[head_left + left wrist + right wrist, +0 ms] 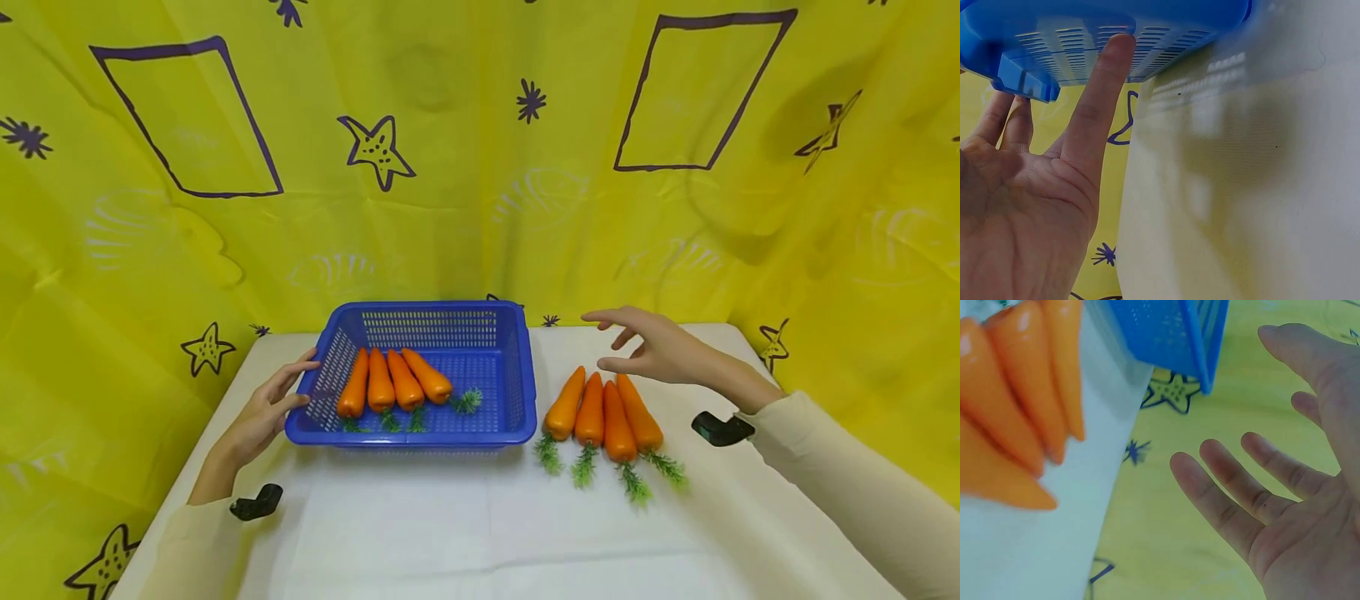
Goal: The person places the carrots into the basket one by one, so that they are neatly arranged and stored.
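A blue plastic basket [412, 437] with slotted walls stands upright on the table, left of centre. Inside it, several orange carrots [381, 383] with green tops lie side by side in its left half. My left hand [258, 417] is at the basket's left end, its fairly straight fingers touching the rim; in the left wrist view one finger [1094, 106] reaches to the slotted wall. Right of the basket, more carrots [589, 412] lie fanned out on the table, tops toward me. Above their tips hovers my right hand [660, 346], fingers spread and holding nothing.
A white cloth [465, 525] covers the table. Yellow curtain [450, 233] with purple drawings hangs close behind the table and along both sides. Dark devices [722, 429] sit at both wrists.
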{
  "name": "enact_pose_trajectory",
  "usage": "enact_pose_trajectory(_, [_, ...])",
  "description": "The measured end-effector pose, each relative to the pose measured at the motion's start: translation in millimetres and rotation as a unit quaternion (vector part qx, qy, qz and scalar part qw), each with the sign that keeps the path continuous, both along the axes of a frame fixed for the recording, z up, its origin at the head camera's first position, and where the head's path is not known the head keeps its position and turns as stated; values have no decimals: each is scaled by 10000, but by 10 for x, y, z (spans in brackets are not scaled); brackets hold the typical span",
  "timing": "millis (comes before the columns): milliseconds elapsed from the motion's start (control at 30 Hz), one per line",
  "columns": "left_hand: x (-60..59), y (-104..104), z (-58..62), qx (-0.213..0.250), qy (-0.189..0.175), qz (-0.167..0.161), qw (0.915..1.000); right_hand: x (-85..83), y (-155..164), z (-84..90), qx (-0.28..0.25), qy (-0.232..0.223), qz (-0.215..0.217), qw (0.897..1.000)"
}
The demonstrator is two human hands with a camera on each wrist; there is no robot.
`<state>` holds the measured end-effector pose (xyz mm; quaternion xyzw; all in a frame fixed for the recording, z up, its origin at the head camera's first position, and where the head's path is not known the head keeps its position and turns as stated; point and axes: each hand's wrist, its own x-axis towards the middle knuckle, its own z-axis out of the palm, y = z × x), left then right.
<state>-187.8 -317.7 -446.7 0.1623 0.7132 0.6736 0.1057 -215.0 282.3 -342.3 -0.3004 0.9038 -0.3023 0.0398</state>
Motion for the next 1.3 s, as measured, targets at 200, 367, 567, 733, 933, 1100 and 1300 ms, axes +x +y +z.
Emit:
enact_pose_trajectory(200, [-4, -10, -3, -24, -35, 20, 10000, 159, 286, -123, -138, 134, -220, 9996])
enact_pose_trajectory(367, [2, -19, -15, -80, -18, 12, 10000, 237, 408, -232, -253, 191, -369, 9988])
enact_pose_trajectory(567, [5, -22, -15, -125, -80, 63, 9999, 272, 442, -313, -455, 175, -299, 9984])
enact_pose_trajectory(733, [5, 0, 1, -126, -119, 107, 9998, 246, 469, -401, -446, -44, -361, 9983])
enact_pose_trajectory(933, [1, 20, 20, -96, -106, 87, 9999, 171, 534, -562, -439, -890, -416, 9942])
enact_pose_trajectory(1100, [-1, 19, 19, -62, -87, 43, 9999, 129, 580, -660, -472, -2175, -511, 9736])
enact_pose_trajectory(1300, [-4, 8, 8, 30, -51, 6, 10000, 100, 590, -759, -419, -2847, -634, 9556])
